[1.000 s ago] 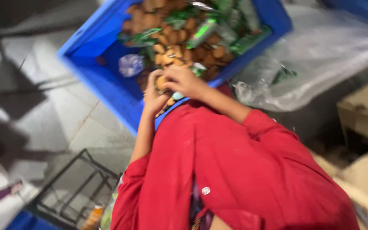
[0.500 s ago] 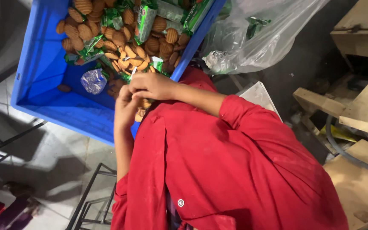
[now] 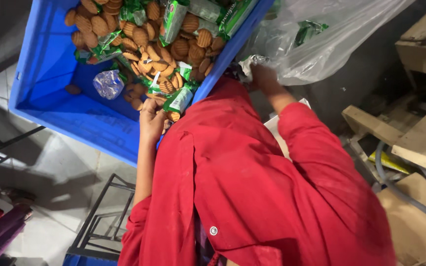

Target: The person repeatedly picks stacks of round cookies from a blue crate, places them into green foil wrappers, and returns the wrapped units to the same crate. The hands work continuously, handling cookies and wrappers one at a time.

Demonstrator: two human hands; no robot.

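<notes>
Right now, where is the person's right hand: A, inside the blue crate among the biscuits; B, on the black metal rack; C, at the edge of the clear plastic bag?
C: the right hand grips the clear plastic bag beside the blue crate.

A food packing/sorting workspace is suggested: loose biscuits (image 3: 159,65) w/ green wrappers (image 3: 172,19) heaped in a blue crate (image 3: 50,98), clear plastic bag (image 3: 321,44) & cardboard (image 3: 420,231) alongside.

Both hands (image 3: 152,118) (image 3: 264,76) reach forward, apart
</notes>
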